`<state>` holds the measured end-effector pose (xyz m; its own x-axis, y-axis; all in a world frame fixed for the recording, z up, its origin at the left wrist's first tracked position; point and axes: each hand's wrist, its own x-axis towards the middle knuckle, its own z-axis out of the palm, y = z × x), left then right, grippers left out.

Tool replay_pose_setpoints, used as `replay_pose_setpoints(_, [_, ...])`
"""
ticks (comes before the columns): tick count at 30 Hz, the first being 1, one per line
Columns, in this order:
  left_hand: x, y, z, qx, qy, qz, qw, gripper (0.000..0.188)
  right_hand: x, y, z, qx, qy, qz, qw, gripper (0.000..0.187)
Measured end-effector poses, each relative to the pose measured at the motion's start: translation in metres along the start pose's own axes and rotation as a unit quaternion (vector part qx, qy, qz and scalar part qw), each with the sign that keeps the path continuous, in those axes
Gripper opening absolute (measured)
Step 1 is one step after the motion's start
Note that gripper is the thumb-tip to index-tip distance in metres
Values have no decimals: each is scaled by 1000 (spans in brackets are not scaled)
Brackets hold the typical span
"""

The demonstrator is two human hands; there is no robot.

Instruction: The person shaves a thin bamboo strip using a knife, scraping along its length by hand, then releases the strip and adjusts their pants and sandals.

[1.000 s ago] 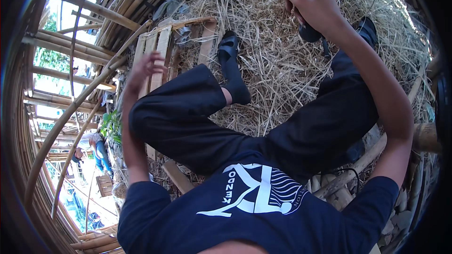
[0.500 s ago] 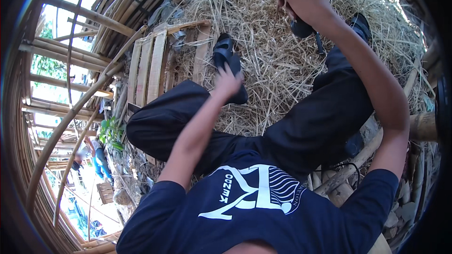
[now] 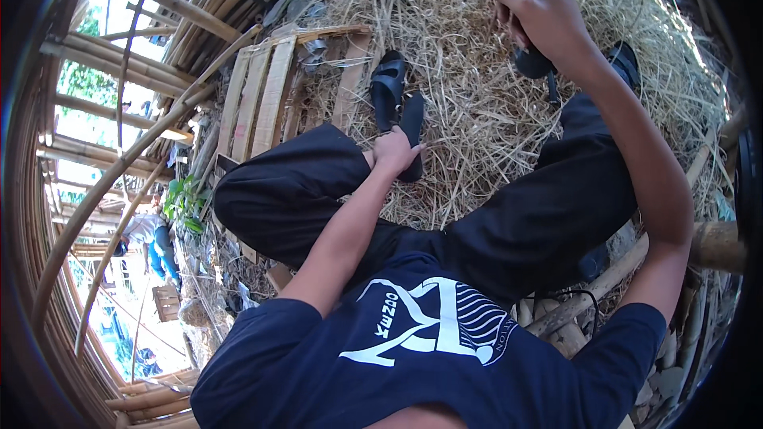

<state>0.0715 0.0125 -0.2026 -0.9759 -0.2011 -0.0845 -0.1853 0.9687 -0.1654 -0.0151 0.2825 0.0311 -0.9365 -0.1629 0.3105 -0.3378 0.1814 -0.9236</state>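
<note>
My left hand (image 3: 393, 150) is closed at the edge of a flat black sandal (image 3: 412, 121), its thumb lying across the sole. Just beyond it, a second black sandal (image 3: 387, 83) with wide straps lies on the straw; whether a foot is in either one is hard to see. My right hand (image 3: 552, 20), raised over the straw at the far right, is wrapped round a dark tool (image 3: 533, 62). The tool has a brown shaft at its top, a rounded black lower end and a thin black prong; its exact kind is unclear.
Dry straw (image 3: 453, 103) covers the ground between my bent legs. A wooden slatted pallet (image 3: 274, 95) lies at the left, with bamboo poles (image 3: 139, 63) beyond it. More bamboo (image 3: 715, 246) is at my right. Another person (image 3: 151, 238) is outside at the far left.
My left hand was blurred by motion over the sandal and now rests lower, closed at its edge. The view has shifted slightly; my right hand still grips the dark tool.
</note>
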Motion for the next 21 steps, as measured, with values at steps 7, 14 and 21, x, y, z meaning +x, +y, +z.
replay_pose_setpoints(7, [27,-39,32,-74,-237,12,969,69,5,-1,3,7,-2,13,1000,30])
replay_pose_setpoints(14, [-1,-34,23,-88,-167,59,980,58,16,-9,-5,36,40,-5,999,39])
replay_pose_setpoints(21, [-9,-37,21,-86,-136,50,986,56,24,-46,-11,68,93,-59,992,38])
